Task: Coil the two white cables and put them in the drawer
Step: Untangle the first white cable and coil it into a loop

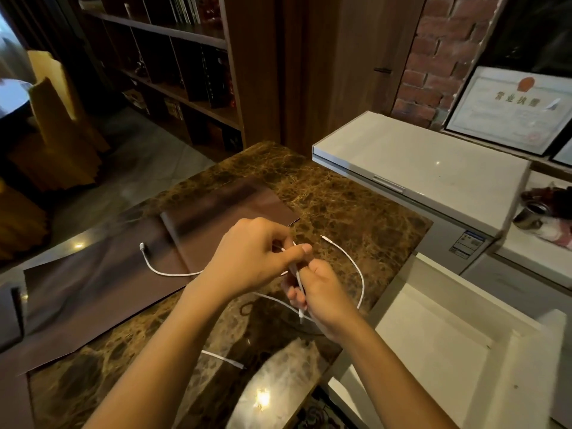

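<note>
Two white cables lie on the brown marble counter (340, 205). One cable (359, 274) curves from a plug at the right of my hands down around to my right hand (325, 292), which grips a stretch of it. My left hand (250, 258) pinches the same cable between thumb and fingers just above the right hand. The other cable (164, 272) runs from a plug on the brown mat toward my left wrist, and a short white piece (223, 358) shows between my forearms. The open white drawer (433, 345) is at the lower right, with nothing visible inside.
A brown leather mat (93, 292) covers the counter's left part. A white chest freezer (418, 159) stands behind the drawer, with a framed certificate (510, 109) leaning above it. Wooden bookshelves (185, 72) fill the back left, and a metal cup (530, 213) sits at the far right.
</note>
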Demonstrator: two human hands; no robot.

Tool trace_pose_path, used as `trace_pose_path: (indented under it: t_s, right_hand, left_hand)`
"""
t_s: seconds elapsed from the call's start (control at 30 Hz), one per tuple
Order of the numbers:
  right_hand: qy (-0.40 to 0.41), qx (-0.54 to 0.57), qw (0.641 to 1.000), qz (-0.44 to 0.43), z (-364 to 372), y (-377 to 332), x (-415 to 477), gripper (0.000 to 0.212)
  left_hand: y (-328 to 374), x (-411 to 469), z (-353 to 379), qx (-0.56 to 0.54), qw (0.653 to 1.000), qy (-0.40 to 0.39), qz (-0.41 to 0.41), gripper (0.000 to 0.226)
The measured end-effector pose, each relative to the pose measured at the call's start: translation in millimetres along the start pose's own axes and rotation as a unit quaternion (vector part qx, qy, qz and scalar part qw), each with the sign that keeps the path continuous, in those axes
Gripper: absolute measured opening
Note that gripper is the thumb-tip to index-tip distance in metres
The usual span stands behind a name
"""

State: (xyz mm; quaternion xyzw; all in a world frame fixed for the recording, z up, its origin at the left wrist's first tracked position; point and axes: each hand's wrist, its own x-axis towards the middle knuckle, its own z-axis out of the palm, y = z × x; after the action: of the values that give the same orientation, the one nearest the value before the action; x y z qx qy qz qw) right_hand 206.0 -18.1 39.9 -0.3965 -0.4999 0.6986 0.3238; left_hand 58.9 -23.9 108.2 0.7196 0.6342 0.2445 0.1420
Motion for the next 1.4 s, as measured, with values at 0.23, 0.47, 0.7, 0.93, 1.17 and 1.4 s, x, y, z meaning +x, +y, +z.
trace_pose_path:
  t_s: [0.23, 0.47, 0.7, 0.93, 1.17, 1.4]
  right_hand:
    - [-0.003, 0.072, 0.997, -0.016, 8.5, 8.9, -14.1, 0.048]
    - [-0.020, 0.133, 0.990, -0.033, 4.9, 9.3, -23.2, 0.049]
    - [-0.063, 0.130, 0.989, 0.008, 2.0, 11.3, -26.5, 0.057]
    - [-0.039, 0.101, 0.994, -0.006, 4.7, 9.6, -29.2, 0.052]
    - [-0.033, 0.128, 0.991, -0.023, 0.1, 2.9, -33.7, 0.040]
    - [-0.105, 0.220, 0.969, -0.033, -0.9, -26.1, -29.9, 0.033]
  left_hand:
    - [-7.1, 10.3, 10.7, -0.083, 0.996, 0.033, -0.007, 0.046]
    - [-11.4, 14.5, 31.4, -0.168, 0.985, 0.046, -0.006, 0.045]
    - [-7.9, 19.1, 43.2, -0.182, 0.982, 0.045, 0.012, 0.049]
    - [-11.2, 22.1, 52.2, -0.172, 0.983, 0.069, -0.006, 0.052]
    - [-21.1, 12.6, 61.9, -0.233, 0.969, 0.083, -0.027, 0.055]
    - [-16.5, -21.7, 85.1, -0.370, 0.920, 0.089, -0.095, 0.049]
